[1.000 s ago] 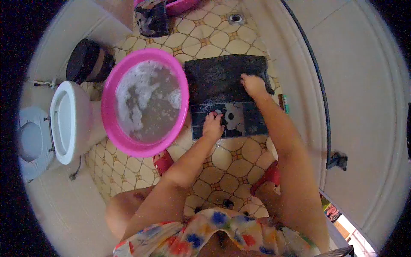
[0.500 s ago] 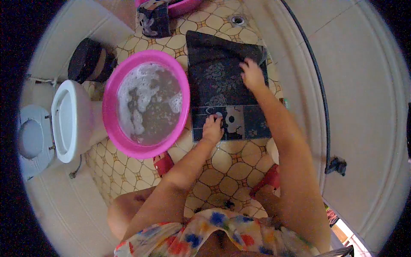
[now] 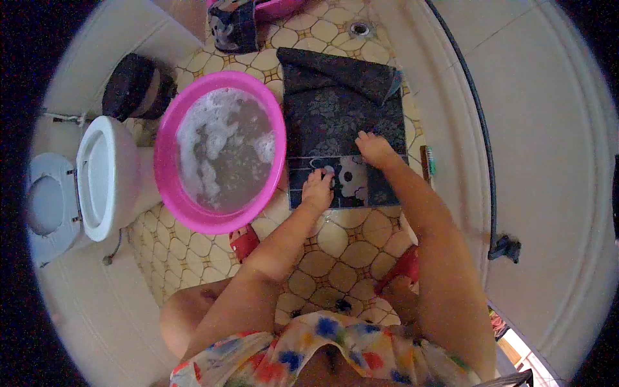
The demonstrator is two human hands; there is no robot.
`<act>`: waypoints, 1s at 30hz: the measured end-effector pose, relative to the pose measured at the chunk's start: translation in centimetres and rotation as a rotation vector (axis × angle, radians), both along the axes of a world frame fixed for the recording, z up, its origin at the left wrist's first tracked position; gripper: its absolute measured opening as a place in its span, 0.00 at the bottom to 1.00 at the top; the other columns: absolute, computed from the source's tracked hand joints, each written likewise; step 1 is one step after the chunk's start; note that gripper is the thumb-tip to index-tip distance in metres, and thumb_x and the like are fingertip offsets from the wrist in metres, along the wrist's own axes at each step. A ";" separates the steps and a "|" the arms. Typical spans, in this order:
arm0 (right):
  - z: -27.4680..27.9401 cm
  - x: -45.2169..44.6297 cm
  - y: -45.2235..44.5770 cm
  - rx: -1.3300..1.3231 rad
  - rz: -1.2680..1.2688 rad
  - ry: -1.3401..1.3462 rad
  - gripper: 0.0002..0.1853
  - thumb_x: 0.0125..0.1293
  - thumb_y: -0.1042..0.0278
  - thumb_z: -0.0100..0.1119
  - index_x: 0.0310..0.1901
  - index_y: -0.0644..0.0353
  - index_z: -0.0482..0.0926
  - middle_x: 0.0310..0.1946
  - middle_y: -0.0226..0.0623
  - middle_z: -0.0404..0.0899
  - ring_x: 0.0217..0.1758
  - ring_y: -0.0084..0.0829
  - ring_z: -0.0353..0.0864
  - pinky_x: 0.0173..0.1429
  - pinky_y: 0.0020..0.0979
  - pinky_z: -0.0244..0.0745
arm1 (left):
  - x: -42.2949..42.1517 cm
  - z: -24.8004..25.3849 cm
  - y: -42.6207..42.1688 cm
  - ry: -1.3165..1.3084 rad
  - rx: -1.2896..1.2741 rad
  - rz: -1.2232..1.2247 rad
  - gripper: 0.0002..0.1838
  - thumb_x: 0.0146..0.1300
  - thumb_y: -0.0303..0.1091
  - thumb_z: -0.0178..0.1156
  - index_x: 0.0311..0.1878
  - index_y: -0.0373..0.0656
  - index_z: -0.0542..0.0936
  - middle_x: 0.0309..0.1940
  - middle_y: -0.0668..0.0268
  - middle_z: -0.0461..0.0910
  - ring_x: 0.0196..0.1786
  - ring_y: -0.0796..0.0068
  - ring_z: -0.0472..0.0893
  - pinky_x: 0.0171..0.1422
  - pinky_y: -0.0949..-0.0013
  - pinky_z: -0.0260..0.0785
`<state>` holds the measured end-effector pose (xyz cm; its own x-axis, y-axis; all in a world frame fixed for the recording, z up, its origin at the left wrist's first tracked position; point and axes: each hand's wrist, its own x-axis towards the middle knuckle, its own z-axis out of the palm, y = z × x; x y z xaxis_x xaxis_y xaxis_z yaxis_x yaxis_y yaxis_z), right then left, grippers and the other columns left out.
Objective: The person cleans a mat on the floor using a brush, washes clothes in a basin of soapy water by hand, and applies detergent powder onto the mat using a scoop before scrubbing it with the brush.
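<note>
A dark mat (image 3: 329, 122) with a rose pattern lies on the tiled floor, its far edge folded over toward me. Across its near end runs a patchwork band with a pale cartoon animal face. My left hand (image 3: 318, 188) rests on this band beside the face, fingers loosely bent and apart, pressing the fabric. Farther right, my right hand (image 3: 376, 150) lies on the mat just above the band, fingers stretched toward the left. I see nothing held in either hand. A brush (image 3: 427, 161) with pale green bristles lies right of the mat, near my right forearm.
A pink basin (image 3: 166, 193) of foamy, greyish water stands left of the mat. Beyond it are a white toilet (image 3: 97, 213) and a dark bin-like container (image 3: 129, 87). Patterned fabric (image 3: 233, 29) hangs from another pink tub (image 3: 280, 8). A floor drain (image 3: 360, 29) and black hose (image 3: 474, 103) are visible.
My right hand has moved down and left across the mat, toward the patchwork band. The mat's far edge now shows a larger fold toward me. My left hand stays nearly in place.
</note>
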<state>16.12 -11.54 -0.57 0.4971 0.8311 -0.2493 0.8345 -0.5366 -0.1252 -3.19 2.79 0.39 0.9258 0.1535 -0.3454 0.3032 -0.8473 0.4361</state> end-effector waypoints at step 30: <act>12.7 3.4 -4.4 0.216 -0.440 0.138 0.26 0.55 0.77 0.59 0.57 0.60 0.66 0.54 0.51 0.67 0.55 0.53 0.70 0.58 0.42 0.68 | 0.2 3.2 -1.4 0.314 0.042 -0.030 0.33 0.52 0.43 0.63 0.63 0.51 0.67 0.64 0.60 0.61 0.65 0.58 0.64 0.66 0.56 0.59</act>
<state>19.53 -15.95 12.13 0.7864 0.5900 -0.1829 0.5030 -0.7835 -0.3649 -2.98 1.42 3.57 0.7794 0.1477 -0.6089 0.3919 -0.8732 0.2898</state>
